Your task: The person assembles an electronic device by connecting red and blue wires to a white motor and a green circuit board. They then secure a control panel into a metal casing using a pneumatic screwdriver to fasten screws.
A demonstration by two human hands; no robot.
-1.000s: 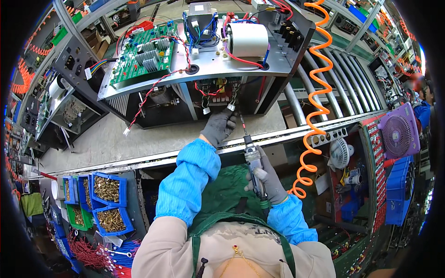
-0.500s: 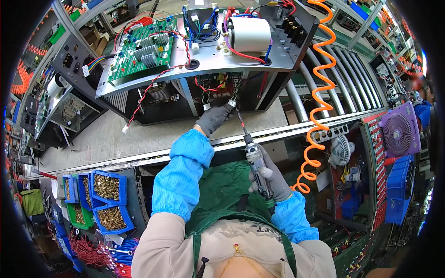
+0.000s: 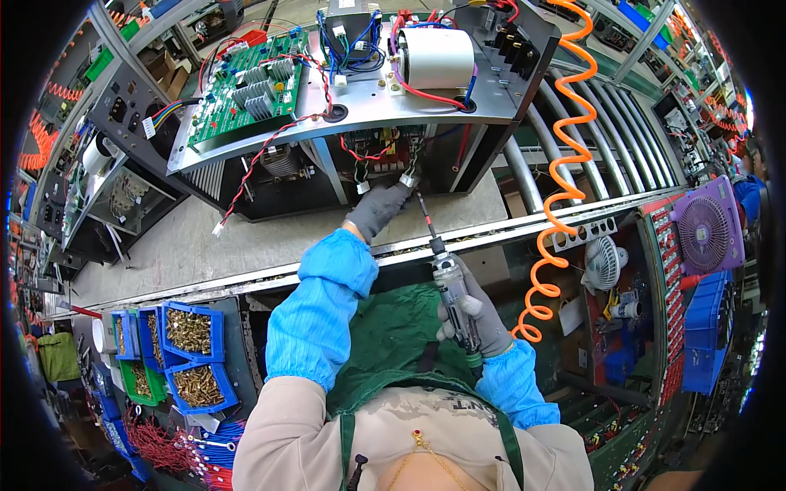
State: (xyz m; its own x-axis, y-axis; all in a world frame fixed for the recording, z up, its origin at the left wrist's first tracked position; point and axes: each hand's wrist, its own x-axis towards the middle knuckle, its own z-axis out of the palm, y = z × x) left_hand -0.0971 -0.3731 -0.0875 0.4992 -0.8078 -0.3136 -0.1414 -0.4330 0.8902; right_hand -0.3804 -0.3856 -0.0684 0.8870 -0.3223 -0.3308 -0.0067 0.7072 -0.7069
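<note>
My right hand (image 3: pixel 485 319), in a grey glove, is closed around a power screwdriver (image 3: pixel 452 286). Its long bit slants up and left, its tip close to the fingers of my left hand (image 3: pixel 379 211). That hand, gloved too, reaches to the open front of a metal equipment chassis (image 3: pixel 385 110) and pinches a white wire connector (image 3: pixel 408 179) on twisted dark wires. Another white connector (image 3: pixel 363 187) hangs just left of it. On the chassis top are a green circuit board (image 3: pixel 246 90) with heat sinks, and a large white cylinder (image 3: pixel 440 59).
Blue bins (image 3: pixel 196 386) of brass-coloured fasteners stand at lower left, near bundles of red and blue wires (image 3: pixel 164 446). An orange coiled hose (image 3: pixel 577 131) hangs at right, before a roller conveyor (image 3: pixel 606 139). Another chassis (image 3: pixel 115 188) stands left. A purple fan (image 3: pixel 706 227) is far right.
Almost nothing differs. The whole view has shifted slightly; both hands keep their grips, and the screwdriver stays beside the left hand's fingers.
</note>
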